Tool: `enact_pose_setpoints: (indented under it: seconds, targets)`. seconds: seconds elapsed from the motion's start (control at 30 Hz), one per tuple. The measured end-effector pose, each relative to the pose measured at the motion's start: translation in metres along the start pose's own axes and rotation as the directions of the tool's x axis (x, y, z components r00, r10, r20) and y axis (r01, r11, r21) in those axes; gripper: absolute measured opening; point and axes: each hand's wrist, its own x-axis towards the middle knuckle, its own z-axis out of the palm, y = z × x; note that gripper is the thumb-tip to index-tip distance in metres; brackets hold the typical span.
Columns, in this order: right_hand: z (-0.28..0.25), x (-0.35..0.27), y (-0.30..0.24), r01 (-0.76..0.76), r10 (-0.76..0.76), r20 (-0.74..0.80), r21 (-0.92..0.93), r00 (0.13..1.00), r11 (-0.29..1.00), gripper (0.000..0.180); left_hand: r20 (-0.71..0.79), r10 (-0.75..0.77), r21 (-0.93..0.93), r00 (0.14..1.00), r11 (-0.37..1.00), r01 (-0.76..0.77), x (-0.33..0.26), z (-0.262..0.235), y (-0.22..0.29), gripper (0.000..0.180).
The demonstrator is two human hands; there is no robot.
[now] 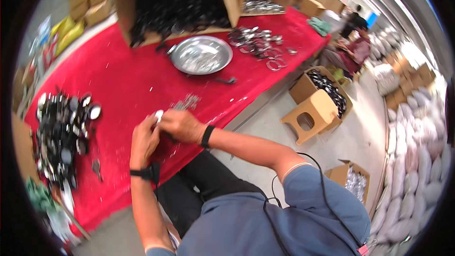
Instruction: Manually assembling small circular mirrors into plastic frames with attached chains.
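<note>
My left hand (144, 138) and my right hand (182, 126) meet over the near part of the red-covered table. Both have their fingers pinched on a small, bright, round watch piece (159, 114). Something dark shows beneath the right hand, too hidden to tell whether it is a strap. Just beyond the right hand lies a small heap of tiny metal pins (187, 102). Farther off, a shiny metal bowl (202, 42) holds more small silvery parts. To the left spreads a large pile of watches (61, 135) with dark straps and round faces.
At the back, a cardboard box (124, 16) is full of black straps; silvery watch parts (258, 40) lie right of the bowl. A tan stool (316, 113) stands on the floor beside a filled box (327, 85). Another person (355, 52) sits at the far right.
</note>
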Motion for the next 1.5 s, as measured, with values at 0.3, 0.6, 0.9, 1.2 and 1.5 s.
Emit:
enact_pose_setpoints:
  seconds: [0.3,0.6,0.9,1.2,1.5]
  targets:
    - [-0.006,-0.002,-0.003,-0.109,0.111,-0.051,0.040,0.992,0.993,0.033,0.099,-0.134,-0.002,0.986,0.991,0.135,0.015,-0.010,0.024,0.028]
    - [0.027,-0.009,-0.015,-0.425,0.442,-0.162,0.132,0.882,0.896,0.017,0.119,-0.010,-0.020,0.993,1.000,0.012,0.010,-0.011,-0.004,0.032]
    - [0.013,-0.007,-0.025,-0.676,0.782,-0.061,0.464,0.620,0.572,0.021,0.077,-0.103,0.149,0.992,0.985,0.091,0.016,-0.002,0.009,0.041]
    - [0.022,-0.023,-0.042,-0.686,0.840,-0.039,0.558,0.542,0.468,0.028,0.051,-0.188,0.249,0.981,0.954,0.169,0.009,-0.008,0.025,0.039]
    - [0.021,-0.027,-0.047,-0.700,0.862,-0.078,0.549,0.502,0.457,0.029,0.031,-0.198,0.315,0.980,0.932,0.179,0.015,-0.003,0.032,0.039]
